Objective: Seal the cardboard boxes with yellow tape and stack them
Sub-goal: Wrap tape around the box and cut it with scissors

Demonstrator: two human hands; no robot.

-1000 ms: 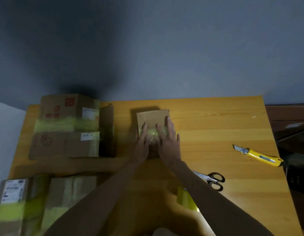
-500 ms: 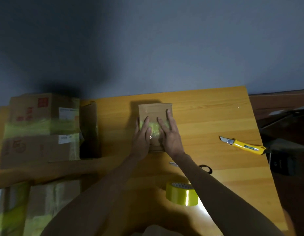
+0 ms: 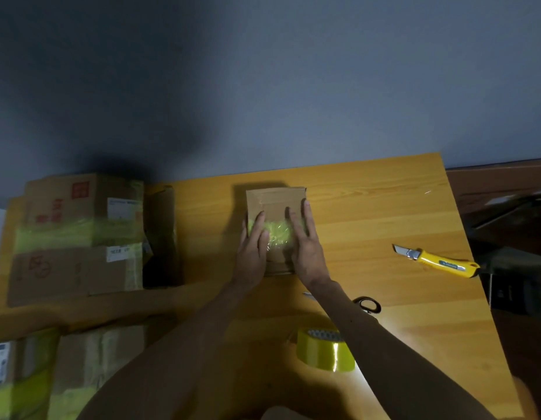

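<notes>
Cardboard is crowding the left end of the wooden desk (image 3: 384, 213), where a stack of taped boxes (image 3: 78, 234) is sitting against the wall and two more taped boxes (image 3: 96, 365) are lying at the near corner, one beside the other. At the middle of the desk a small cardboard box (image 3: 273, 201) is lying flat, its long axis running away from the person toward the wall, while a strip of yellow tape (image 3: 278, 230) is crossing its top from side to side. Both bare forearms are reaching forward over the desk. The left hand (image 3: 251, 253) is pressing down on the strip's left end, its fingers straight and laid flat; the right hand (image 3: 307, 250) is doing the same on the right end, fingers spread and pointing at the wall, neither hand grasping anything. Under the right forearm a pair of scissors (image 3: 367, 304) is partly showing, and a roll of yellow tape (image 3: 324, 351) is resting on its side edge near the person. Farther right a yellow utility knife (image 3: 436, 260) is lying with its blade out, pointing left. A plain grey-blue wall (image 3: 263, 86) is filling the dim background.
</notes>
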